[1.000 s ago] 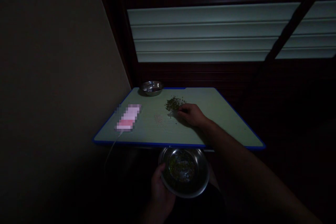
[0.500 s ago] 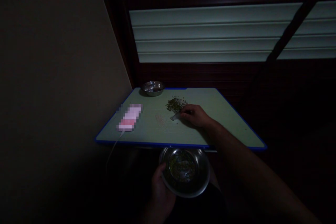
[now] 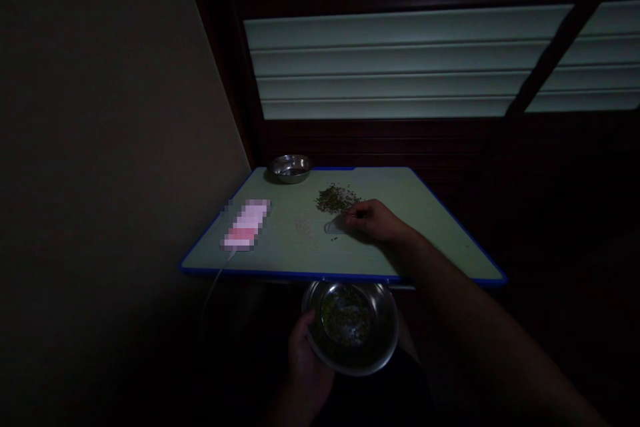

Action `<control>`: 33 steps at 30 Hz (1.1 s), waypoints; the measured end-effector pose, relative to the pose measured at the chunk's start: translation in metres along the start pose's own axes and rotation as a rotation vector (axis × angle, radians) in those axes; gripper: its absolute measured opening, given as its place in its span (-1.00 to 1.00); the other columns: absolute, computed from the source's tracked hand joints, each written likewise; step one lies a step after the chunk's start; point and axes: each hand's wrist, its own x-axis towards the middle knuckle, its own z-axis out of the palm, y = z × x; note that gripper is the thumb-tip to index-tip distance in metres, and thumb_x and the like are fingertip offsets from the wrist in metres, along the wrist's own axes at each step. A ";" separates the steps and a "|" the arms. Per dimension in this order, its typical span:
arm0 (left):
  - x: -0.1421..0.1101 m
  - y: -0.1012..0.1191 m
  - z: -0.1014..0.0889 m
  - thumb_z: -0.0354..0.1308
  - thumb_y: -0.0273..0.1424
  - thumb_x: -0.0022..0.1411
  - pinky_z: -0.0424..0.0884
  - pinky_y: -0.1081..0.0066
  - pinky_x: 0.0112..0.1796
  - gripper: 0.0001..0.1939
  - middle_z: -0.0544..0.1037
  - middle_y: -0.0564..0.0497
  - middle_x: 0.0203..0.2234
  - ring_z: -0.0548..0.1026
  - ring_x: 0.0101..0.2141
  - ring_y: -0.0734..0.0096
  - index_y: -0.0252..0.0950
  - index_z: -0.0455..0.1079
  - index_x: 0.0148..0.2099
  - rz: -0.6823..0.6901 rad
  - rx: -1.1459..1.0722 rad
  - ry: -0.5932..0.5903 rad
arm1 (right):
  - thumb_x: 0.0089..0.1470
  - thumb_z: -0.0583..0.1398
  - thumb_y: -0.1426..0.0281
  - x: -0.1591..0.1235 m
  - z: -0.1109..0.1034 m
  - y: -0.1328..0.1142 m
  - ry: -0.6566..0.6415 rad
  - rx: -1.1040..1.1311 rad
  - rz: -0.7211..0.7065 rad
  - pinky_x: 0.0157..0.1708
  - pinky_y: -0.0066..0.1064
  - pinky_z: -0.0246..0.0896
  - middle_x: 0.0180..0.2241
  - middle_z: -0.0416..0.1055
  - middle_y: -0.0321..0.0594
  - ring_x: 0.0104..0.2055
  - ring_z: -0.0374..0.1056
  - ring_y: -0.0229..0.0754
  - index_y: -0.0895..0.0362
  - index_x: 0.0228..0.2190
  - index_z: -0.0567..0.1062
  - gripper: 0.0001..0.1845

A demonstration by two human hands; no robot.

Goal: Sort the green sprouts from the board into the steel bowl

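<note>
My left hand point(image 3: 309, 360) grips the left rim of a steel bowl point(image 3: 387, 340), thumb over the edge. The bowl is tilted toward me below the table's front edge, and small green bits, like beans or seeds, lie in it. Over the table, my right hand point(image 3: 373, 219) is closed on a spoon point(image 3: 334, 225), its pale rounded end pointing left. Just beyond the spoon lies a loose pile of small dark green beans or seeds point(image 3: 334, 199). A few stray ones point(image 3: 334, 239) sit in front of the spoon. The dim light hides finer detail.
A light green table point(image 3: 400, 187) with a blue edge bears a smaller steel bowl point(image 3: 291, 170) at the back left. A phone point(image 3: 246, 223) with a cable lies at the left. Pale specks point(image 3: 304, 230) are scattered near the middle. A wall stands left, slatted panels behind.
The spoon's end has turned slightly, and the green bits at its tip no longer show there. More stray bits lie in front of it. My left hand and the bowl stay nearly still.
</note>
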 end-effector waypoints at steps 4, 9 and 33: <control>0.000 0.000 -0.001 0.10 -0.41 0.15 0.43 0.20 -0.12 -0.80 0.66 -0.12 -0.41 0.59 -0.37 0.23 -0.34 0.56 -0.34 0.009 -0.005 -0.012 | -0.27 0.35 0.32 0.002 0.003 0.000 0.014 0.046 0.029 -0.47 -0.43 0.12 -0.54 0.34 -0.32 -0.49 0.20 -0.30 0.21 -0.35 0.53 -0.64; -0.003 0.001 0.001 0.11 -0.38 0.15 0.42 0.13 -0.10 -0.80 0.66 -0.11 -0.40 0.59 -0.32 0.17 -0.32 0.56 -0.33 0.001 0.024 0.007 | -0.30 0.37 0.37 0.001 0.005 0.000 -0.034 0.089 0.068 -0.48 -0.44 0.14 -0.52 0.37 -0.33 -0.49 0.23 -0.31 0.20 -0.37 0.52 -0.66; 0.000 0.000 0.002 0.14 -0.37 0.12 0.42 0.16 -0.13 -0.66 0.65 -0.17 -0.31 0.58 -0.25 0.11 -0.36 0.51 -0.06 0.012 -0.014 -0.017 | -0.22 0.38 0.37 -0.028 0.002 -0.022 -0.453 0.005 0.124 -0.50 -0.49 0.14 -0.53 0.35 -0.38 -0.51 0.25 -0.34 0.19 -0.38 0.45 -0.68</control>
